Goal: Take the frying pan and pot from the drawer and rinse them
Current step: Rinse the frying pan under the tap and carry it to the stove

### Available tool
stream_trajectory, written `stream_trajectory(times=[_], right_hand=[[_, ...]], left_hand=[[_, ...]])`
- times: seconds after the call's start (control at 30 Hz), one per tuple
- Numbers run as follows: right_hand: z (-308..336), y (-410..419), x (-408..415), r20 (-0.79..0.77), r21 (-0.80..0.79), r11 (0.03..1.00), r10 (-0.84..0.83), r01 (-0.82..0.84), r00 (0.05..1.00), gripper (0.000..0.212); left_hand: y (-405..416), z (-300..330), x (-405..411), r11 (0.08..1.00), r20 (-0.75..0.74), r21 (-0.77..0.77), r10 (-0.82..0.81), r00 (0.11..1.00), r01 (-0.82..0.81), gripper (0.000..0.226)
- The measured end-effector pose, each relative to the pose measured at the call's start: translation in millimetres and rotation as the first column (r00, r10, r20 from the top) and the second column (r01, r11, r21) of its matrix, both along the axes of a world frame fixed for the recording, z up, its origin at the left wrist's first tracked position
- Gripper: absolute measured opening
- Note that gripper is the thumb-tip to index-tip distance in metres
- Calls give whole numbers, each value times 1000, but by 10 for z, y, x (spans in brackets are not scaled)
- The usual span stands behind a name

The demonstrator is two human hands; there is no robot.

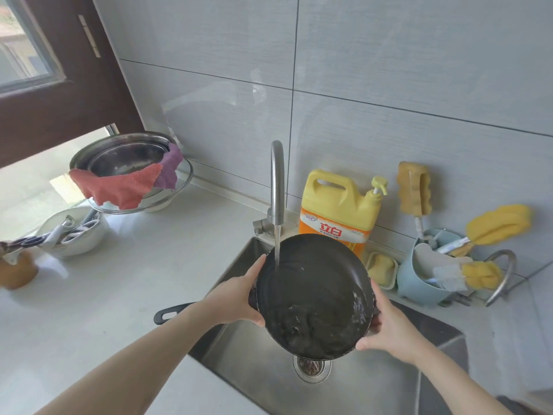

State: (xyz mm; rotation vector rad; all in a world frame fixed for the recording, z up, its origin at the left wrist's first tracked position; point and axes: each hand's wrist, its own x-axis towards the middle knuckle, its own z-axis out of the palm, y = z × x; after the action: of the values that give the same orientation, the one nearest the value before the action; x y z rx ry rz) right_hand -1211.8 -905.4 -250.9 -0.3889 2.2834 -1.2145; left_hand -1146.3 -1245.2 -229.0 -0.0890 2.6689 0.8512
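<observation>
A black frying pan (311, 292) is held tilted over the steel sink (374, 381), its inside facing me. Water runs from the steel faucet (277, 181) onto the pan's upper left part and pools at the bottom. My left hand (239, 298) grips the pan's left rim near where the black handle (170, 312) sticks out to the left over the counter. My right hand (389, 327) holds the lower right rim. No pot shows in the sink.
A yellow detergent jug (338, 211) stands behind the pan. Right of it sit a soap dish (381, 269) and a blue caddy (419, 280) with yellow sponges and brushes. Steel bowls with red and purple cloths (128, 169) and a white bowl of utensils (71, 235) stand at left.
</observation>
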Motion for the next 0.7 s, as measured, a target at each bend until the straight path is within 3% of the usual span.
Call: stream_trajectory(times=[0.13,0.33,0.5,0.6,0.7], right_hand=[[44,194,31,-57,42,998,-41,43,998,144],[220,299,74,-244,69,984,-146,167,959,141],[408,374,84,-459,6,971,-209,238,864,135],[542,429,49,-578,-46,964,-239,261,781,131],[725,484,14,-632,-69,965,-240,255,737,125]], left_hand=[[200,-8,1,1000,-54,3,3,999,-3,133],[380,-9,42,999,-371,36,43,928,-32,131],[484,69,-3,999,-740,-42,-22,672,-14,113],[510,180,-58,996,-822,-68,-24,568,-56,98],[545,338,-90,985,-884,-131,-65,463,-111,100]])
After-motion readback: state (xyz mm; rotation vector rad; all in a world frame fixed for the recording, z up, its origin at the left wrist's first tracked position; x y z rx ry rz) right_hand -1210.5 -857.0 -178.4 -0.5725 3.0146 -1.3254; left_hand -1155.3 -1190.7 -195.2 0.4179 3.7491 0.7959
